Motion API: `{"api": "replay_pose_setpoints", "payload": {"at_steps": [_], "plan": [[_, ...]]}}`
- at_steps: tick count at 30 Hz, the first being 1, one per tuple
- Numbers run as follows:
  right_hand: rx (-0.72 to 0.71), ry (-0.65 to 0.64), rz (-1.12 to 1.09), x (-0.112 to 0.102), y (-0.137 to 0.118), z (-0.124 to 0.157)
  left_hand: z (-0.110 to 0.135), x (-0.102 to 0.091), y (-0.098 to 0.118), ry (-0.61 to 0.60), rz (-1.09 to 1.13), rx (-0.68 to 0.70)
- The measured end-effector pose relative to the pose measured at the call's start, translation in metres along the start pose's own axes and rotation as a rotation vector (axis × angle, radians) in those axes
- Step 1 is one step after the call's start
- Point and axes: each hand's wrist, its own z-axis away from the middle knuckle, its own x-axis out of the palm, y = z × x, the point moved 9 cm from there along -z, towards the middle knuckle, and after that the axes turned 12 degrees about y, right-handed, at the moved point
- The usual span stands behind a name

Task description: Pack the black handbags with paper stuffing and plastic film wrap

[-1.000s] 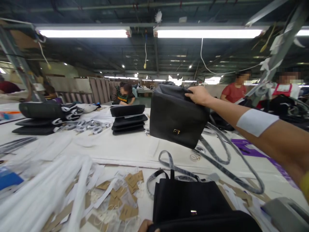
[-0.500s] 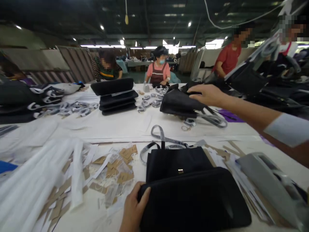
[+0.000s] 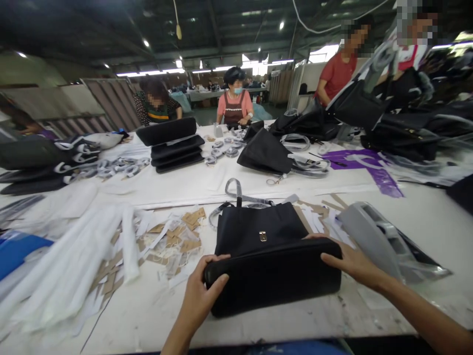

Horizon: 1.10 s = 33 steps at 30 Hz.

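A black handbag (image 3: 273,281) lies on the table in front of me, its flat base turned toward me. A small gold buckle shows on its front, and its plastic-wrapped strap (image 3: 236,190) loops out behind. My left hand (image 3: 207,278) grips the bag's left end, thumb on the base and fingers over the edge. At the right end my right hand (image 3: 340,259) holds it the same way; some of its fingers are hidden behind the bag. Farther back, another black bag (image 3: 264,153) slumps on the table with its wrapped handles beside it.
White foam sheets (image 3: 84,251) and brown card tags (image 3: 185,227) lie to the left. A grey plastic-wrapped bag (image 3: 373,236) is at the right. Stacked black bags (image 3: 177,148), coiled straps (image 3: 125,165) and purple plastic (image 3: 354,160) lie across the table. Several people work beyond.
My right hand has come back from the far black bag to the near bag's right end. The near bag's base has tipped more upright, and the far bag rests on the table.
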Motion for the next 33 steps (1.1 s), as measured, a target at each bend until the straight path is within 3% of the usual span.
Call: {"api": "replay_pose_setpoints", "payload": {"at_steps": [7,10,14,20,24,27,33], "plan": [[-0.002,0.456,0.151,0.003,0.037,0.005,-0.003,0.003,-0.019,0.192,-0.266,-0.054],[-0.002,0.562,0.187,0.000,0.041,0.013,-0.003,0.006,-0.021,0.224,-0.299,-0.031],[-0.113,0.675,0.156,-0.009,0.045,0.030,0.005,-0.004,-0.012,0.235,-0.315,0.072],[-0.121,0.639,0.189,-0.005,0.062,0.037,0.015,-0.003,-0.009,0.191,-0.368,-0.009],[-0.024,0.597,0.187,-0.001,0.068,0.030,0.010,0.004,-0.014,0.267,-0.417,-0.115],[0.092,0.507,0.203,0.006,0.072,0.022,0.002,0.012,-0.024,0.238,-0.463,-0.205],[0.173,0.487,0.248,0.009,0.071,0.015,-0.010,0.019,-0.031,0.186,-0.507,-0.193]]}}
